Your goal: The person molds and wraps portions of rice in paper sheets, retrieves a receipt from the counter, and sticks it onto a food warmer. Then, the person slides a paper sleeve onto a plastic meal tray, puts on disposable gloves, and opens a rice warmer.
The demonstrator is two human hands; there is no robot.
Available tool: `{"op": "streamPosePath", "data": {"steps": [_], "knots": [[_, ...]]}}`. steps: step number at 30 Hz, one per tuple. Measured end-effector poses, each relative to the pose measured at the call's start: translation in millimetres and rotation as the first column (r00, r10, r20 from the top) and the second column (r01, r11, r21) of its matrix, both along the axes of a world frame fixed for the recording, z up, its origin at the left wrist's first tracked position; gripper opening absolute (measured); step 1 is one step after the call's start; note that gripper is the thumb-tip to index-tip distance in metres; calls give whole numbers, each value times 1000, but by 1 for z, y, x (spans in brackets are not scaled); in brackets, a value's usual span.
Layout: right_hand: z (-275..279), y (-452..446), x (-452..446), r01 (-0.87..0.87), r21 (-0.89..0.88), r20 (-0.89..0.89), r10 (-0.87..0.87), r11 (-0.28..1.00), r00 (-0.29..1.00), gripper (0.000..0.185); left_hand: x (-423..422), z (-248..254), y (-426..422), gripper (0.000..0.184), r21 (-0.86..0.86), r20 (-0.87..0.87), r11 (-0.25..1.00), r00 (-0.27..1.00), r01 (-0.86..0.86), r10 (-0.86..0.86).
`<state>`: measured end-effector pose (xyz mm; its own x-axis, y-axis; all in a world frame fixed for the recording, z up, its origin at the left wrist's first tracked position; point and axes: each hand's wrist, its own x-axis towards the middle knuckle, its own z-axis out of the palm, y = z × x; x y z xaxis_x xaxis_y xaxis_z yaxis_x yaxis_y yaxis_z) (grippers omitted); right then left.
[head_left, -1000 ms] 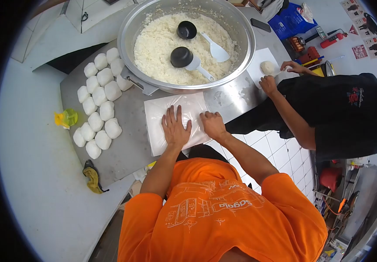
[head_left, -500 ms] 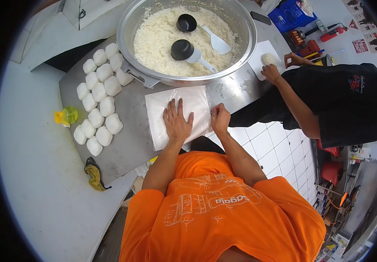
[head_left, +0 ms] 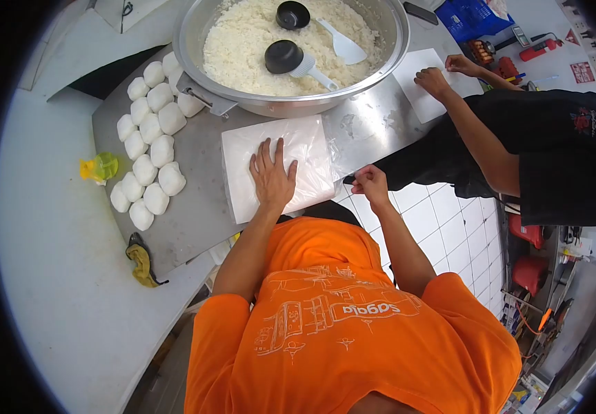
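Left hand [head_left: 272, 181], fingers spread, presses the pale sheet stack [head_left: 306, 155] at the steel table's [head_left: 205, 179] edge; right hand [head_left: 372, 185], fingertips narrow, seemingly pinches clear film [head_left: 335, 153]; too hard a tug could tear it.

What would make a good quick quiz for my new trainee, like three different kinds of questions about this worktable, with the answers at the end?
1. True or false: the person's left hand lies flat on the pale sheets.
2. Multiple choice: what food is inside the big metal pot? A: soup; B: noodles; C: rice.
3. Fill in the blank: in the picture, the white rounded packets lie to the ___ of the sheets.

Key: 1. True. 2. C, rice. 3. Left.
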<state>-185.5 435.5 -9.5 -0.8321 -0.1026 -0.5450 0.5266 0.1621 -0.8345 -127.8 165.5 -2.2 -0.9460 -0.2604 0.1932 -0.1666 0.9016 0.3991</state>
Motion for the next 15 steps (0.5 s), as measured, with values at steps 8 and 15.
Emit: {"op": "streamPosePath", "data": {"steps": [8, 15], "knots": [[38, -39, -3, -44, 361, -632, 279, 931, 723, 13, 0, 53, 13, 46, 31, -107, 996, 991, 79, -75], [10, -58, -38, -197, 376, -413, 354, 906, 839, 14, -4, 7, 36, 16, 257, -46, 948, 982, 190, -185]]}}
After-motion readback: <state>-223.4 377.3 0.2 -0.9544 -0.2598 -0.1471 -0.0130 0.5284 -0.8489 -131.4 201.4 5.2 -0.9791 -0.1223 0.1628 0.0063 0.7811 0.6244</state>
